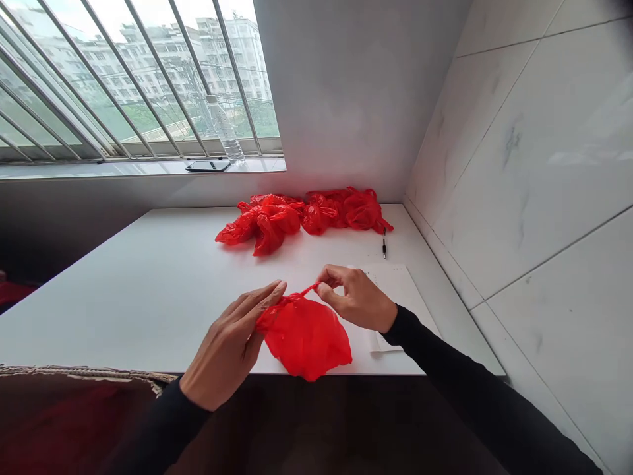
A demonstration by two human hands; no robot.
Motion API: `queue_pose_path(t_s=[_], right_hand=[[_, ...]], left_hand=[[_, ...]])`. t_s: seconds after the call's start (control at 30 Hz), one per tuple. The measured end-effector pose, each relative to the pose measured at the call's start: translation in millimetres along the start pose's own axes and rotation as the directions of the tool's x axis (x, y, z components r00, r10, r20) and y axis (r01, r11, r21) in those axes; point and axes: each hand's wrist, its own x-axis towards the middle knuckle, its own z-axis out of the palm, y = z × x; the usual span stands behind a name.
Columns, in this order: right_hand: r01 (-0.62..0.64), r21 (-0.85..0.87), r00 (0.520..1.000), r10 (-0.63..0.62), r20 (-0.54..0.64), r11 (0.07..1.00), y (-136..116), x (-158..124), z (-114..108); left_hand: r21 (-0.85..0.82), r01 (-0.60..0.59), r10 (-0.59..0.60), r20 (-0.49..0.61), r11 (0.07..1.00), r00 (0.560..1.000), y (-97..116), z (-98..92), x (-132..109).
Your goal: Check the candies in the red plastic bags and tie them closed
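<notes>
A red bag is between the two hands at the near edge of the table, a little right of the middle of that edge; its body bulges toward the near side and its lowest part overlaps the table's edge in view, though whether it touches the top cannot be told. The right hand pinches a thin twisted strand of the bag between thumb and forefinger, drawn out to the right and far side, with the other fingers curled. The left hand lies along the bag's left end, its fingers straight and close together, pointing far and right; the thumb is partly hidden below, so I cannot tell how firmly it grips. Both arms wear black sleeves. Just beyond and partly behind the right hand, a sheet of paper lies on the right of the table, and a black pen lies farther off. Crumpled red bags form a heap along the far side, next to the pen's far end. At the near left, a torn-edged box has dark red material inside. On the far left sill, a phone lies flat beside a clear bottle, which stands before the barred window.
</notes>
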Motion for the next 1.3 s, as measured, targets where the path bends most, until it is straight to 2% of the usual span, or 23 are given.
queue_pose_path(t_s=[0.07, 0.1, 0.13, 0.2, 0.27, 0.3, 0.37, 0.43, 0.5, 0.57, 0.7, 0.87, 1.0, 1.07, 1.2, 1.3], right_hand=[[-0.077, -0.077, 0.994, 0.071, -0.077, 0.994, 14, -13, -11], [-0.129, -0.099, 0.986, 0.117, -0.116, 0.987, 23, -19, -17], [-0.182, -0.108, 0.974, 0.164, -0.156, 0.977, 33, -26, -21], [-0.257, -0.095, 0.949, 0.233, -0.213, 0.962, 48, -34, -26], [-0.266, -0.065, 0.944, 0.246, -0.218, 0.962, 54, -35, -22], [-0.251, -0.034, 0.948, 0.239, -0.21, 0.967, 54, -32, -15], [-0.206, 0.063, 0.959, 0.214, -0.188, 0.977, 50, -23, 4], [-0.171, 0.159, 0.964, 0.199, -0.177, 0.972, 47, -13, 30], [-0.143, 0.189, 0.972, 0.173, -0.156, 0.971, 48, -5, 57], [-0.109, 0.138, 0.986, 0.125, -0.109, 0.984, 55, -2, 80], [-0.148, -0.055, 0.987, 0.144, -0.078, 0.987, 70, -9, 106], [-0.156, -0.2, 0.987, 0.144, -0.074, 0.967, 80, -20, 119], [-0.154, -0.22, 0.985, 0.132, -0.11, 0.963, 87, -31, 127], [-0.183, -0.185, 0.981, 0.166, -0.104, 0.966, 91, -36, 128], [-0.212, -0.076, 0.977, 0.212, -0.007, 0.974, 97, -42, 124], [-0.23, -0.05, 0.973, 0.23, -0.01, 0.972, 99, -47, 124]], left_hand=[[-0.002, 0.155, -0.155, 0.026, 0.988, 0.988, -13, -3.9, -21], [-0.005, 0.265, -0.264, 0.048, 0.964, 0.963, -21, -5.9, -32], [-0.017, 0.387, -0.385, 0.072, 0.922, 0.92, -27, -7.4, -41], [-0.1, 0.624, -0.614, 0.114, 0.775, 0.781, -34, -6.6, -54], [-0.334, 0.752, -0.758, 0.143, 0.568, 0.636, -32, 2.0, -53], [-0.485, 0.749, -0.801, 0.152, 0.45, 0.58, -27, 9.7, -48], [-0.724, 0.644, -0.847, 0.161, 0.248, 0.507, -16, 30.9, -33], [-0.793, 0.584, -0.876, 0.144, 0.176, 0.46, -6, 56.2, -16], [-0.79, 0.582, -0.884, 0.119, 0.191, 0.451, 0, 81.0, -2], [-0.783, 0.58, -0.878, 0.097, 0.223, 0.469, 3, 101.6, 6], [-0.742, 0.595, -0.864, 0.043, 0.308, 0.501, 3, 126.6, 8], [-0.674, 0.632, -0.872, -0.037, 0.383, 0.489, 3, 142.3, -1], [-0.586, 0.681, -0.868, -0.078, 0.438, 0.491, 7, 153.5, -6], [-0.537, 0.713, -0.862, -0.058, 0.452, 0.503, 7, 156.9, -8], [-0.468, 0.761, -0.856, 0.018, 0.45, 0.517, 9, 158.2, -11], [-0.44, 0.78, -0.861, 0.029, 0.445, 0.508, 15, 159.9, -12]])
